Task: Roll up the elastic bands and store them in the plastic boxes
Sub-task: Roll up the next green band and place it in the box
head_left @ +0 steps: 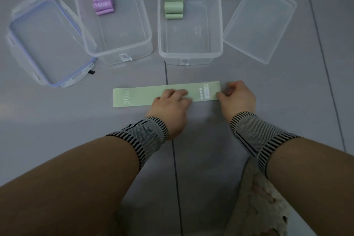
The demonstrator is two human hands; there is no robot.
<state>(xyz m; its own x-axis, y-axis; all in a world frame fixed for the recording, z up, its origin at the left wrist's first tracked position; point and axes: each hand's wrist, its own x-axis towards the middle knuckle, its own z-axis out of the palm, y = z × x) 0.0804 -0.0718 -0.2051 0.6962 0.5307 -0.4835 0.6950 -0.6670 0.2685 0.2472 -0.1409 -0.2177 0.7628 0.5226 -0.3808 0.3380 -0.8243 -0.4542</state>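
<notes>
A flat pale green elastic band [141, 96] marked "30" lies stretched left to right on the grey floor. My left hand [171, 110] rests flat on its middle, fingers pressing it down. My right hand [237, 96] is at the band's right end, thumb and fingers pinching that edge. Behind, the left clear plastic box [115, 51] holds several purple rolled bands [102, 1]. The right clear box [189, 53] holds three green rolled bands [174, 5].
A blue-rimmed lid with clips [47, 42] leans against the left box. A clear lid [260, 23] lies flat to the right of the right box. A small black tab [91, 72] sits near the blue lid. Light cloth [256, 203] lies at the bottom right.
</notes>
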